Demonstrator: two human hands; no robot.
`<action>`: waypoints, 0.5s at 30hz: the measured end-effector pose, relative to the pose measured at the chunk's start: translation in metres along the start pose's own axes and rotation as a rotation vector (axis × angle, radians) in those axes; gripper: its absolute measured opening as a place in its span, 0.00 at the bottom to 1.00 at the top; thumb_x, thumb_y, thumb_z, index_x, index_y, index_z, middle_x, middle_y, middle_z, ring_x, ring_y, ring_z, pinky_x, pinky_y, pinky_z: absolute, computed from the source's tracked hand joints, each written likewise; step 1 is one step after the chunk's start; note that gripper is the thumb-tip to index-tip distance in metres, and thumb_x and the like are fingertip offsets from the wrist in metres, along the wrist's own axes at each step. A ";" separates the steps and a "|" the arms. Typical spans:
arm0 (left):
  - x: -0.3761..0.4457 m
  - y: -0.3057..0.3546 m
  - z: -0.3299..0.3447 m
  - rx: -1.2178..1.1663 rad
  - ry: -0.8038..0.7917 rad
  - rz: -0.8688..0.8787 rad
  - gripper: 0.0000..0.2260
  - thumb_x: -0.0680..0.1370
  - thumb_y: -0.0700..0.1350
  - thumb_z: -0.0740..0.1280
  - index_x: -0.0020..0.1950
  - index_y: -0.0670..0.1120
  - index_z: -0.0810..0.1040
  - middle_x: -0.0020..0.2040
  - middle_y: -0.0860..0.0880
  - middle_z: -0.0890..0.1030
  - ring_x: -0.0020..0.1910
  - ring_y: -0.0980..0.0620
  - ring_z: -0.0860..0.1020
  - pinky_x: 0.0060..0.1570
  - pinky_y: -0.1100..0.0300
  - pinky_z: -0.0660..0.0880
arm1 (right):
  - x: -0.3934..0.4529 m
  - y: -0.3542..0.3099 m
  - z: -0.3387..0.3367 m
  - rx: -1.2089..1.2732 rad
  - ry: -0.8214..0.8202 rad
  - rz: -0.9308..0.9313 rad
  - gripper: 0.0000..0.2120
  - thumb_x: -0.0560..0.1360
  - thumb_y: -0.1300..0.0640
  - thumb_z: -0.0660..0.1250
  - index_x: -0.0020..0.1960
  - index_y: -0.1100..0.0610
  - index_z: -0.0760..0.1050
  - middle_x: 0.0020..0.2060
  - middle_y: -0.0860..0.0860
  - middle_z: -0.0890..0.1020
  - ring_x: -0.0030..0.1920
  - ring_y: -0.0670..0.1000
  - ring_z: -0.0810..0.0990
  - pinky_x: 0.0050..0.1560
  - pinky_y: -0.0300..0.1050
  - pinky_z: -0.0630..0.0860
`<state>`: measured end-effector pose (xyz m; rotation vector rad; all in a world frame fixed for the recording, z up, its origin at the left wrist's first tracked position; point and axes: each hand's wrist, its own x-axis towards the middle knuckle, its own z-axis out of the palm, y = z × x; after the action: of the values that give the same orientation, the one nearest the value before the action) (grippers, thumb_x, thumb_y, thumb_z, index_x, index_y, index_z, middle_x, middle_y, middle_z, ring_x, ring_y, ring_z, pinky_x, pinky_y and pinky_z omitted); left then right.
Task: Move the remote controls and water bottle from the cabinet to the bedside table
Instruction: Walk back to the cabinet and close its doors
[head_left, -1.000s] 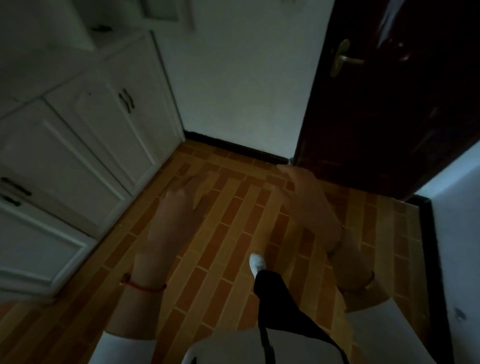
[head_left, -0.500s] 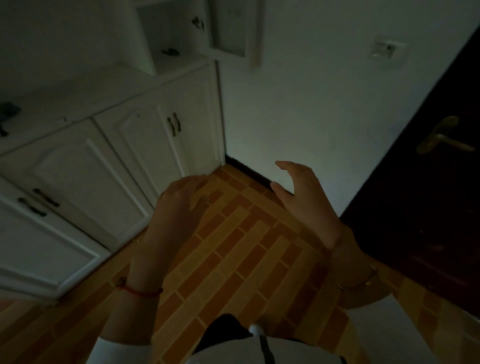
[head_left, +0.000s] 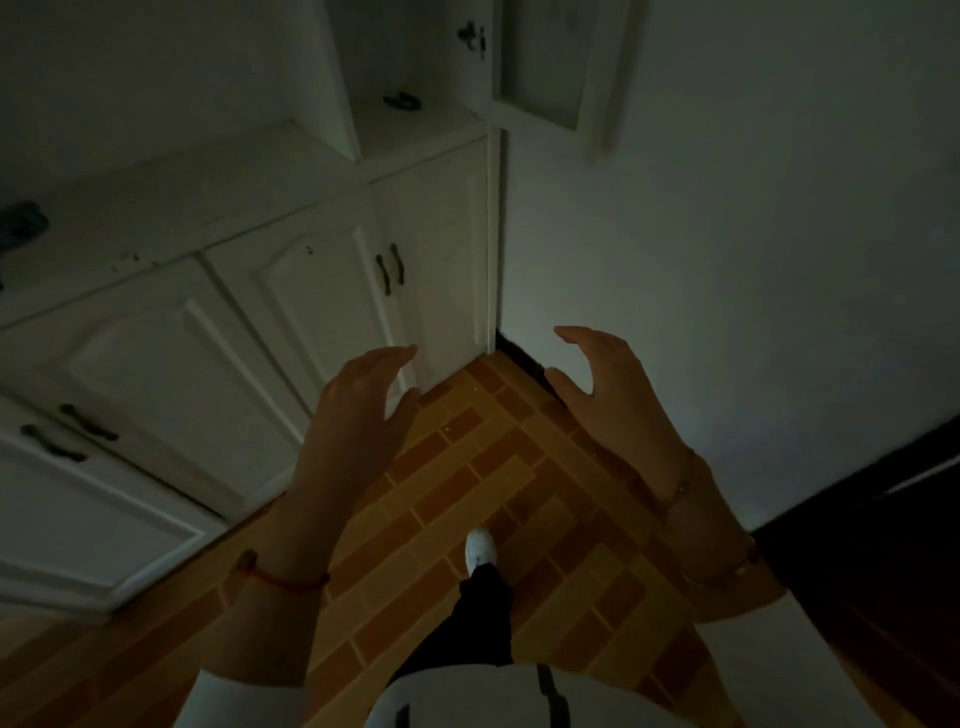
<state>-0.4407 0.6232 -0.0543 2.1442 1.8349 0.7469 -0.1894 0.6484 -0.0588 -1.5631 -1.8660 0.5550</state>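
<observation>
The room is dim. My left hand (head_left: 358, 405) and my right hand (head_left: 608, 389) are both held out in front of me, fingers apart, holding nothing. A white cabinet (head_left: 218, 208) runs along the left, with a flat top and closed doors below. A dark object (head_left: 21, 226) lies on that top at the far left edge; I cannot tell what it is. Another small dark object (head_left: 402, 101) sits in an open niche above the cabinet. No remote control or water bottle can be made out.
An orange brick-pattern tiled floor (head_left: 467, 493) stretches ahead to a white wall (head_left: 727, 234). A dark door (head_left: 883, 545) stands at the lower right. A cabinet door (head_left: 550, 67) hangs open at the top. My foot in a white shoe (head_left: 479, 548) is on the floor.
The view has swung left and up, away from the dark door and onto the cabinet top and niche. Both hands stay raised and empty, now in front of the cabinet corner.
</observation>
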 end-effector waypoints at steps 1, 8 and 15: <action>0.020 -0.005 0.002 0.006 0.009 0.000 0.20 0.78 0.45 0.64 0.70 0.47 0.71 0.67 0.47 0.75 0.66 0.48 0.73 0.66 0.52 0.69 | 0.021 0.003 0.003 0.008 -0.003 -0.009 0.22 0.78 0.52 0.63 0.70 0.53 0.66 0.66 0.52 0.73 0.68 0.49 0.67 0.66 0.38 0.58; 0.165 -0.030 0.001 -0.008 0.064 -0.001 0.20 0.79 0.46 0.63 0.71 0.47 0.70 0.68 0.47 0.74 0.67 0.48 0.72 0.68 0.51 0.67 | 0.182 0.008 0.014 0.005 0.004 -0.089 0.23 0.78 0.52 0.63 0.71 0.54 0.66 0.67 0.53 0.72 0.68 0.51 0.66 0.67 0.39 0.59; 0.276 -0.041 -0.002 -0.008 0.075 0.018 0.19 0.79 0.45 0.64 0.70 0.47 0.70 0.65 0.49 0.76 0.63 0.51 0.73 0.63 0.63 0.62 | 0.291 0.017 0.017 0.013 0.040 -0.118 0.23 0.77 0.51 0.64 0.70 0.53 0.66 0.66 0.53 0.73 0.68 0.51 0.67 0.69 0.44 0.63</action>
<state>-0.4514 0.8985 -0.0078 2.1587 1.8483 0.8482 -0.2164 0.9374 -0.0246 -1.4349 -1.9067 0.4785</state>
